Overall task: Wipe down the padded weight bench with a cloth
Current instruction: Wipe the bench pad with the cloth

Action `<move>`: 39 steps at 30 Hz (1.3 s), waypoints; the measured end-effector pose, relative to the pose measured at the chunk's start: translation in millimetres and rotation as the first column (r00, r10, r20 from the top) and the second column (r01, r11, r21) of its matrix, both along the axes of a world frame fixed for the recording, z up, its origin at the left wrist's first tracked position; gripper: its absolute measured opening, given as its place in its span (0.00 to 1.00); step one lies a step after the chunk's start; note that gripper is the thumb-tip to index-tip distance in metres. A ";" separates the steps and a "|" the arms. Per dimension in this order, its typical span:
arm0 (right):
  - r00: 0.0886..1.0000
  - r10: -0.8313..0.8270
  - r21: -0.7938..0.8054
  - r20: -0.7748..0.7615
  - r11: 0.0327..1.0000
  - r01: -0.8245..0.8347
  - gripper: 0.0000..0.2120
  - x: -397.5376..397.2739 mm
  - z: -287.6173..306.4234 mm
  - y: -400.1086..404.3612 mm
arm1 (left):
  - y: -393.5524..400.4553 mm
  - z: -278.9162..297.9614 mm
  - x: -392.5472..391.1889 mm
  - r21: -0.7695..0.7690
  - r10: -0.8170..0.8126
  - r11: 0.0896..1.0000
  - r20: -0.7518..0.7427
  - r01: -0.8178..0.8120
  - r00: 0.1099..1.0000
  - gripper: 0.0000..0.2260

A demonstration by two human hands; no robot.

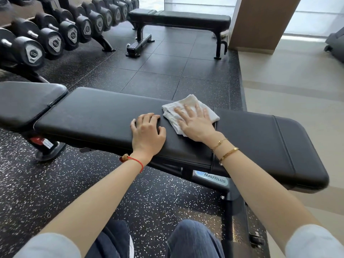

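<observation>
A black padded weight bench (96,116) runs across the view in front of me, with a seam between its long middle pad and the right pad. A white folded cloth (173,108) lies on the middle pad near that seam. My right hand (195,121) lies flat on the cloth with fingers spread and straight, pressing it onto the pad. My left hand (148,132) rests on the bare pad just left of the cloth, its fingers bent with the tips on the padding, holding nothing.
A rack of black dumbbells (55,34) stands at the back left. A second flat bench (178,19) stands behind on the speckled rubber floor (163,71). A brown pillar (260,23) rises at the back right beside pale flooring. My knees (189,237) are below the bench.
</observation>
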State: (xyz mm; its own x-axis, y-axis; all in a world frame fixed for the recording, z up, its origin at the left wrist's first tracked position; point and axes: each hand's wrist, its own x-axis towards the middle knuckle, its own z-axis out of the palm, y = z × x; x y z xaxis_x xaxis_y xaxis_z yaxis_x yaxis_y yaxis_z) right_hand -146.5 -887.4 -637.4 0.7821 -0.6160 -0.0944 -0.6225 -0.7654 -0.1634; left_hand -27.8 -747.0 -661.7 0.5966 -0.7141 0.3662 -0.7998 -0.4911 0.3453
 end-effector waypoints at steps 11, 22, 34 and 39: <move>1.000 -0.019 -0.002 0.000 1.000 0.019 0.25 -29.0 0.8 17.1 | 10.7 5.9 23.9 0.018 -0.017 1.000 0.007 0.016 1.000 0.19; 1.000 0.014 0.052 -0.014 0.999 -0.013 0.25 108.4 4.5 18.6 | 56.1 3.2 130.7 -0.012 0.249 0.968 -0.011 -0.249 0.969 0.19; 0.981 0.192 0.023 0.009 0.981 -0.192 0.25 195.5 0.0 56.7 | 55.2 -4.0 139.4 -0.052 0.308 0.949 -0.058 -0.311 0.949 0.17; 0.977 0.209 0.016 0.031 0.978 -0.209 0.25 160.7 -0.7 73.9 | 59.3 -3.1 137.4 -0.066 0.292 0.953 -0.063 -0.296 0.954 0.16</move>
